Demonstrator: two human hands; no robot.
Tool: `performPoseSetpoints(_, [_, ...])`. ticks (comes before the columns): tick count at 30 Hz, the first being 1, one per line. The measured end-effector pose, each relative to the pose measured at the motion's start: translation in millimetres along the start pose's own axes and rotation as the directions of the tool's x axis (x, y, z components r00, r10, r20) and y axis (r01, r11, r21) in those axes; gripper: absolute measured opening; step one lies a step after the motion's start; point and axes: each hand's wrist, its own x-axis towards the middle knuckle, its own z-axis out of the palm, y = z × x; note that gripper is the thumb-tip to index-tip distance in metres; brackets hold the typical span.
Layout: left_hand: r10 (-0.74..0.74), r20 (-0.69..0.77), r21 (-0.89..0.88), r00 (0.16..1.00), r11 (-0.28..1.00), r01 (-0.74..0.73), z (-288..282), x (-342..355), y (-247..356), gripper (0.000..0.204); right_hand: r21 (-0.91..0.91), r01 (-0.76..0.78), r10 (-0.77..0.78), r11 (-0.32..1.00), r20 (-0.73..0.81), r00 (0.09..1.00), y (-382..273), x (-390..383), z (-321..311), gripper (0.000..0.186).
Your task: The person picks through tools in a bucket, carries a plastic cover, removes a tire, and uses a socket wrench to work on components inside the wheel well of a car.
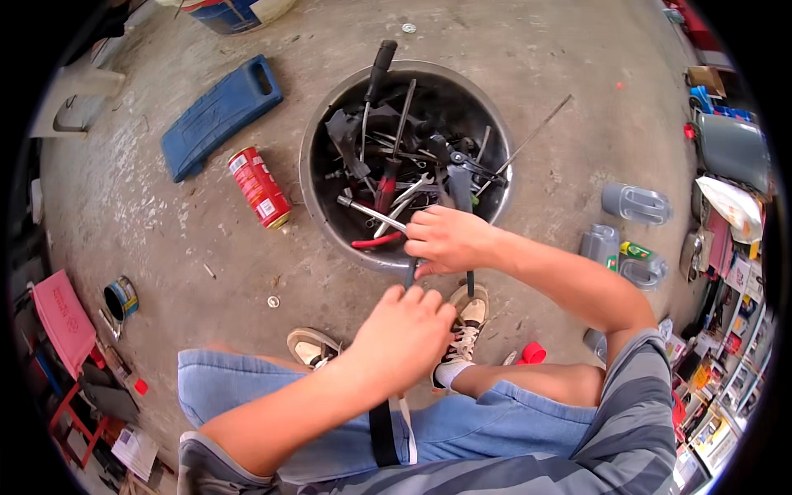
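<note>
A round metal bowl (318,223) full of tools stands on the floor before me. Over its near rim, my right hand (450,239) is closed, fingers curled. A shiny metal rod (371,214) runs from inside the bowl up to those fingers; whether they grip it is unclear. Closer to me, my left hand (404,338) is closed, its fingertips mostly hidden. A dark grey-blue strip (410,273) shows between the two hands. In the bowl lie a black-handled screwdriver (381,70), a red-handled screwdriver (385,191), an open-ended wrench (406,198) and pliers (464,159).
Left of the bowl are a red can (260,188) and a blue plastic case (221,115). A thin rod (536,132) sticks out over the right rim. Grey plastic bottles (635,204) lie to the right. My shoes (469,309) are just below the bowl, beside a red cap (534,353).
</note>
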Motion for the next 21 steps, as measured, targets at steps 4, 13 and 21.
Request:
performPoseSetpoints(4, [-0.011,-0.022,-0.079,1.0,0.997,0.009,5.6,-10.3,-9.3,0.021,-0.008,-0.032,0.03,0.999,-0.13,0.991,-7.9,-36.3,-11.8,0.038])
performPoseSetpoints(13, [-0.119,-0.08,-0.099,0.99,0.989,0.11,-9.2,-8.8,-9.6,0.033,0.006,-0.011,0.012,1.0,-0.246,0.969,-15.2,-36.5,-3.8,0.038])
performPoseSetpoints(21, [-0.164,-0.008,0.115,0.986,0.98,0.164,14.0,-20.5,-11.8,0.051,0.091,-0.072,0.093,0.993,-0.256,0.962,-22.5,-26.4,17.3,0.038])
